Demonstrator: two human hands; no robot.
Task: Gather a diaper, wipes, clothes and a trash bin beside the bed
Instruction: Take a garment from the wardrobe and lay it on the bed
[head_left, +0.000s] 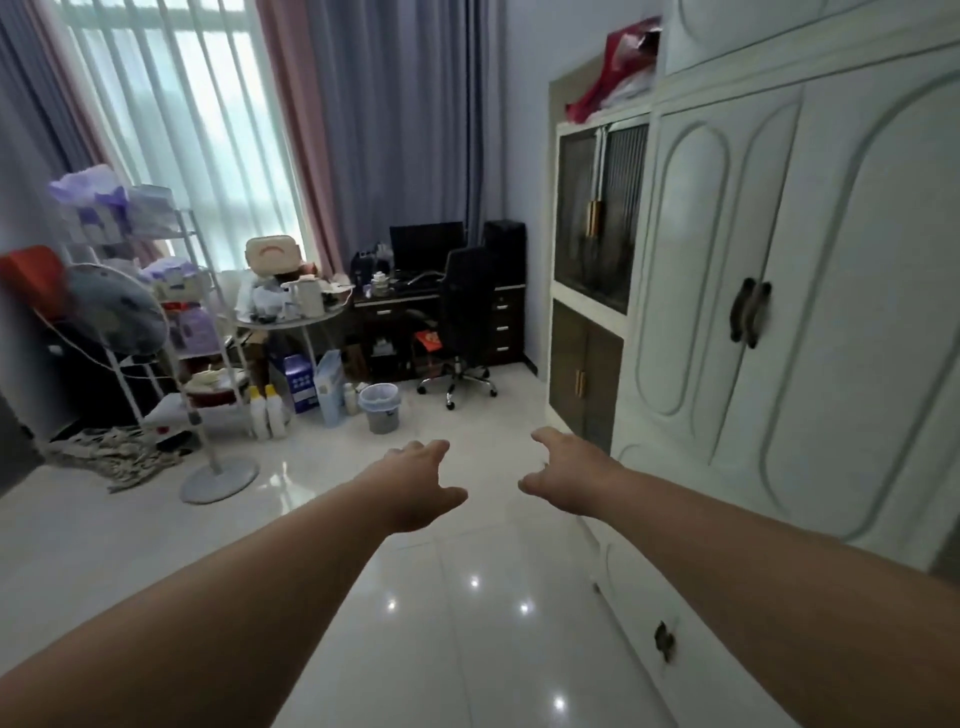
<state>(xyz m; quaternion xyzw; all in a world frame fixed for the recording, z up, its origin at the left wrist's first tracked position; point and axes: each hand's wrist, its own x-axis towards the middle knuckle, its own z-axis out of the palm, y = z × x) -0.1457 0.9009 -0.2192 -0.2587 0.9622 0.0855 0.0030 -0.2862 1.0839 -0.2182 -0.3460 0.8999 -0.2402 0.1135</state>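
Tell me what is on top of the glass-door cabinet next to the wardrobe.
A red bag lies on top of the glass-door cabinet, with something white under it, against the wardrobe. What the bag holds is hidden, and whatever lies behind it cannot be seen.

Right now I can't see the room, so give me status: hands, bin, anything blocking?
Left hand and right hand open, empty, stretched forward. Trash bin upright on the floor ahead, untouched. Bare tile to it; office chair stands off to its right.
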